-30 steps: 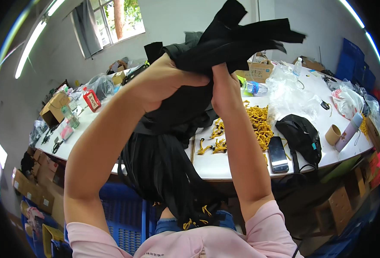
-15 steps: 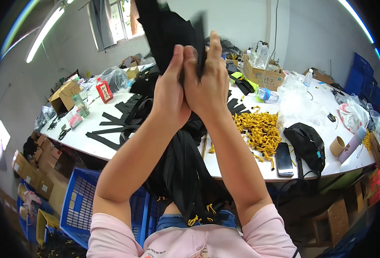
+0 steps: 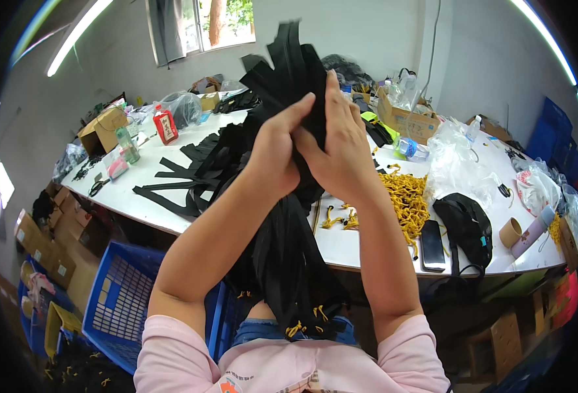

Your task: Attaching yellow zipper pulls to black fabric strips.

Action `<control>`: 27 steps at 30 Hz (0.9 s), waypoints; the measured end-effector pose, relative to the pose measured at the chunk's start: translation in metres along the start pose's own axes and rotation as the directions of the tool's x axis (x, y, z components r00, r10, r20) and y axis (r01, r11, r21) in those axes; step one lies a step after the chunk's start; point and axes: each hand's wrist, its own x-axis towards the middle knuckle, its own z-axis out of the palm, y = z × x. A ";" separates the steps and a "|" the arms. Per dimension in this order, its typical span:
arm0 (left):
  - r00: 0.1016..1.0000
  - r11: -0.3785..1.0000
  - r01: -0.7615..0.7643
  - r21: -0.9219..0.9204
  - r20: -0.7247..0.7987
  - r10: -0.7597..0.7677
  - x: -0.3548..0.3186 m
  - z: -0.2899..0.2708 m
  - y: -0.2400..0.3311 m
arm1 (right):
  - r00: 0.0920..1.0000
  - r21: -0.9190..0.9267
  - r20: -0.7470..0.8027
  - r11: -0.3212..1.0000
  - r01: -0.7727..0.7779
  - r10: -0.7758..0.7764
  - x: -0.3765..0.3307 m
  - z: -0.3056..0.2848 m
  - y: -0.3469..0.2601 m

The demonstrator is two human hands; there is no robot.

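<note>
A thick bundle of black zippers [image 3: 293, 72] stands upright between my palms, its strip ends fanning out above my fingers. My left hand [image 3: 276, 149] presses on it from the left, thumb up. Against its right side lies my right hand [image 3: 343, 141], with long fingers pointing upward. Below my wrists, black strips [image 3: 282, 262] hang over the table edge into my lap, with yellow cord pulls [image 3: 294, 327] at their lower ends. More black strips [image 3: 200, 164] lie spread on the table to the left. A heap of yellow cord pulls [image 3: 407, 203] sits right of my right forearm.
The white table [image 3: 151, 213] also bears a phone [image 3: 432, 245], a black bag [image 3: 467, 229], a lilac flask [image 3: 532, 232], clear plastic [image 3: 456, 164], a red bottle [image 3: 165, 124] and a cardboard box [image 3: 410, 121]. A blue crate [image 3: 119, 304] stands below on the left.
Both hands have come down a little and slightly to the right with the bundle. Its top ends now show fanned out. The head view has shifted, revealing more of the window.
</note>
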 end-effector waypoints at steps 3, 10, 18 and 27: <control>0.997 0.990 0.041 0.134 -0.066 -0.032 -0.001 -0.002 0.008 | 0.991 0.229 0.072 0.965 -0.129 0.116 -0.007 -0.016 -0.011; 0.978 0.846 0.179 0.503 0.000 -0.207 -0.022 0.010 0.014 | 0.870 0.859 0.414 0.200 -0.471 0.269 -0.016 -0.022 0.006; 0.802 0.009 -0.325 0.946 0.280 -0.527 -0.022 0.027 0.027 | 0.900 0.914 0.348 0.119 -0.388 0.264 -0.052 -0.022 0.010; 0.935 0.035 -0.262 0.964 0.263 -0.238 0.010 0.026 0.004 | 0.930 0.971 0.088 0.176 -0.160 0.357 -0.053 -0.009 0.024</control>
